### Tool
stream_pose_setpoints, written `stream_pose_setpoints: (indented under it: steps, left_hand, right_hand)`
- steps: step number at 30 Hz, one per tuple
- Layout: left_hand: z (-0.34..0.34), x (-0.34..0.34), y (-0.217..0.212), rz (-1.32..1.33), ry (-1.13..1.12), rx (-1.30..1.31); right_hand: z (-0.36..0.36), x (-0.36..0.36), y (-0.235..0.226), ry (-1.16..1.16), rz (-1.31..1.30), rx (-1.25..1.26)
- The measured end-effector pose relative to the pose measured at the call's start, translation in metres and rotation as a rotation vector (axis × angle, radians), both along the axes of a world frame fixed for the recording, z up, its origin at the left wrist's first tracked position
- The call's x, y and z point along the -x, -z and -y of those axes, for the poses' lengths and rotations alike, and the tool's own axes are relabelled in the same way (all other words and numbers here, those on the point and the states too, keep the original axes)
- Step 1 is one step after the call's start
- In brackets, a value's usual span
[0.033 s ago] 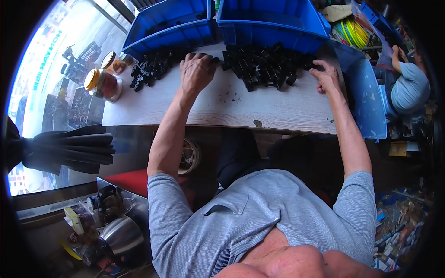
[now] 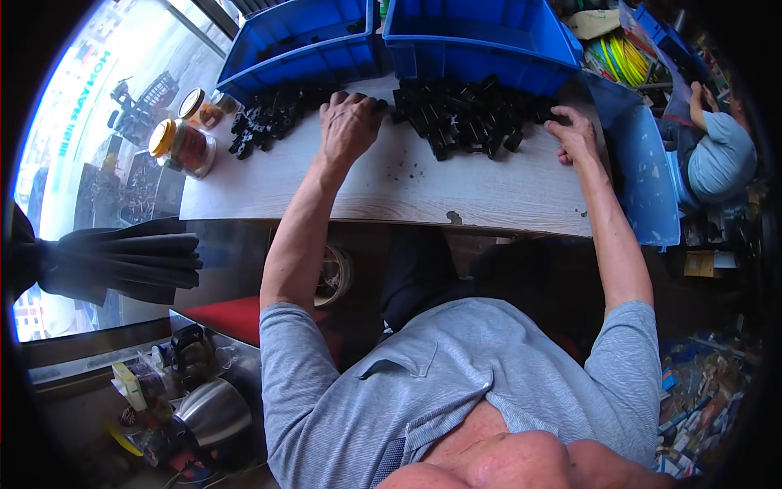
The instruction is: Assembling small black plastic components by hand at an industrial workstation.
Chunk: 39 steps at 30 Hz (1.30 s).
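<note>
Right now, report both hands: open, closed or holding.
Left hand: curled, a small black piece at its fingertips; grip cannot be told.
Right hand: loosely bent at the right end of the jumbled pile of black parts; hold cannot be told.

From head height we look steeply down and ahead in one wide fisheye view: the wearer's shirt (image 2: 481, 350) lies closest, at the near edge, the tabletop (image 2: 505, 191) beyond it, blue bins (image 2: 489, 67) far off, the window (image 2: 90, 106) bending along the left rim.
</note>
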<state>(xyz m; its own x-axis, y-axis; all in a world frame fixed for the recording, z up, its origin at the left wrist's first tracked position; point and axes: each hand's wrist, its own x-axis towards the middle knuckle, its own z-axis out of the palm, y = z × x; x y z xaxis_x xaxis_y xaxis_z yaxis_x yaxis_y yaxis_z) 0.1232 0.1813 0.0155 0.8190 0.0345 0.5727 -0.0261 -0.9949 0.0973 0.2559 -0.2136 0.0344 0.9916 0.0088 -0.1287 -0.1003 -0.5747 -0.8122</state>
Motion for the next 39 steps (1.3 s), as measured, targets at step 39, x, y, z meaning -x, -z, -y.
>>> stream_pose_setpoints:
  steps: [39]
  left_hand:
    - [0.016,0.061,-0.001,-0.151,0.188,0.062]
  right_hand:
    - [0.015,0.065,-0.016,-0.067,-0.216,-0.072]
